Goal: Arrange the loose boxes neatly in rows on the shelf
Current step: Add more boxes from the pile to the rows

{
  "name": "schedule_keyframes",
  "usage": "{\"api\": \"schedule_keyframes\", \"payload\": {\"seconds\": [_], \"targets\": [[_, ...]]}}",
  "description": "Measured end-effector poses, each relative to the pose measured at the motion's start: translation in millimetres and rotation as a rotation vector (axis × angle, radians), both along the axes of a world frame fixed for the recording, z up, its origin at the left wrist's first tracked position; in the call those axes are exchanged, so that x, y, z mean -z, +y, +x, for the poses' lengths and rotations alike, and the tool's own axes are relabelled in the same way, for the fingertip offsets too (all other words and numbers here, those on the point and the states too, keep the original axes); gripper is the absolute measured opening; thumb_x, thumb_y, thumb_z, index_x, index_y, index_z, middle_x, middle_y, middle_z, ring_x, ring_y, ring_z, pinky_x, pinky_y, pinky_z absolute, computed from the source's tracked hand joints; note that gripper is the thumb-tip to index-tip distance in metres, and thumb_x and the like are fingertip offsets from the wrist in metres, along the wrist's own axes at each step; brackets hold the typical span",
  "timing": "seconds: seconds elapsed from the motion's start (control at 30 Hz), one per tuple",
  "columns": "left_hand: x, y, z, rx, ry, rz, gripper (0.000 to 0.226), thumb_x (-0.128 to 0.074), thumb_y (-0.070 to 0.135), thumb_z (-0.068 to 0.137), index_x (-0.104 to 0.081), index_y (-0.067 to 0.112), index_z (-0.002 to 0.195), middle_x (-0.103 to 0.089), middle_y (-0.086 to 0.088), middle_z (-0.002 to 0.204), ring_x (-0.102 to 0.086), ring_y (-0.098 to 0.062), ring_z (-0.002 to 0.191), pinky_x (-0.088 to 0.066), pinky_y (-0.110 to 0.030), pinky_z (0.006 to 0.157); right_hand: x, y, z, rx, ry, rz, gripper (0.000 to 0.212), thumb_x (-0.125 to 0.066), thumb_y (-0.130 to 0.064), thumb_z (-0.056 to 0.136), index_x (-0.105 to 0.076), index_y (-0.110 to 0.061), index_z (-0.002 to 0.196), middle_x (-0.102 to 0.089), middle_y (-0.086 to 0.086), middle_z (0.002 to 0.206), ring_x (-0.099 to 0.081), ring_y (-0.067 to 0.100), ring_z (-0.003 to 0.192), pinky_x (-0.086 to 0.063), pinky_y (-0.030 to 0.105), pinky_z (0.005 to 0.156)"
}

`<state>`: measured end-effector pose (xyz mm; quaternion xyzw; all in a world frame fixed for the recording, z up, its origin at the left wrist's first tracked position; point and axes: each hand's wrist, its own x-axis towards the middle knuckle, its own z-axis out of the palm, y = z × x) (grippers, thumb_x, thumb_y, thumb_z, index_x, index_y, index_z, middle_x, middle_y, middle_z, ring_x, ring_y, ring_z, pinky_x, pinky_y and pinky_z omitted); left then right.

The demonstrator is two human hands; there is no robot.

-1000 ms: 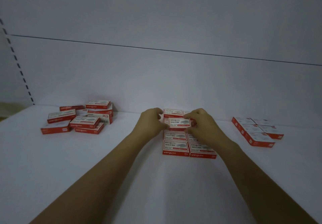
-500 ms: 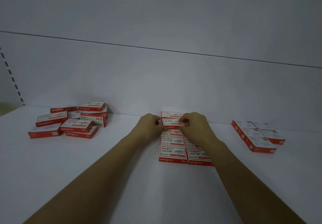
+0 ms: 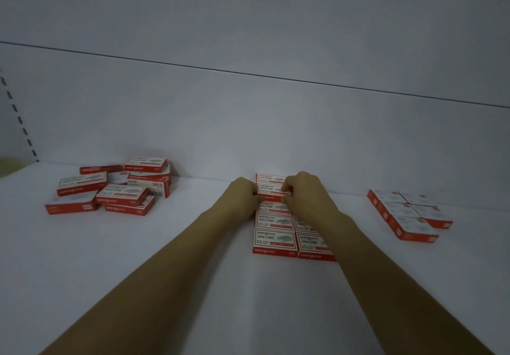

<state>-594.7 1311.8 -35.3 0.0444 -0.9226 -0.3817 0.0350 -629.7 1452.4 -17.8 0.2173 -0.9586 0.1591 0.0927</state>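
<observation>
Fingers (image 3: 287, 188) of the right hand (image 3: 306, 191) and left hand (image 3: 242, 194) pinch the short ends of a flat red-and-white cardboard box (image 3: 271, 189), held over the far end of the two-column block of matching boxes (image 3: 276, 240) on the smooth white shelf (image 3: 165, 272). A loose heap (image 3: 116, 186) lies left; a tidy group (image 3: 408, 214) right.
</observation>
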Motion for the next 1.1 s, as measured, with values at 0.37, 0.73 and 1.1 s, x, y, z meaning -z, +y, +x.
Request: {"api": "schedule_keyframes", "payload": {"seconds": [0.37, 0.73, 1.1], "targets": [[-32.3, -57.1, 57.2, -0.141, 0.142, -0.408, 0.038, -0.054, 0.029, 0.092, -0.057, 0.005, 0.121, -0.058, -0.013, 0.12, -0.055, -0.026, 0.108, -0.042, -0.032, 0.091, -20.1, -58.7, 30.0, -0.132, 0.065, 0.119, 0.035, -0.054, -0.027, 0.091, -0.054, -0.011, 0.122, -0.047, 0.012, 0.121, -0.044, 0.027, 0.113, -0.04, 0.033, 0.09], [-31.1, -180.3, 165.6, -0.44, 0.087, -0.494, 0.028, -0.052, 0.02, 0.091, -0.062, 0.011, 0.116, -0.063, -0.011, 0.116, -0.059, -0.027, 0.103, -0.043, -0.027, 0.084, -17.5, -179.8, 86.9, -0.515, 0.033, 0.099, 0.034, -0.052, -0.024, 0.09, -0.059, -0.013, 0.122, -0.049, 0.012, 0.13, -0.05, 0.028, 0.115, -0.041, 0.029, 0.095], [-14.1, -234.3, 200.9, -0.56, -0.058, -0.615, 0.037, -0.053, 0.027, 0.091, -0.052, 0.012, 0.125, -0.052, -0.008, 0.124, -0.051, -0.024, 0.111, -0.045, -0.033, 0.094, 0.2, -227.1, 92.9, -0.41, -0.016, 0.197, 0.049, -0.052, -0.033, 0.092, -0.041, -0.016, 0.137, -0.031, 0.019, 0.141, -0.037, 0.034, 0.127, -0.033, 0.037, 0.107]]}}
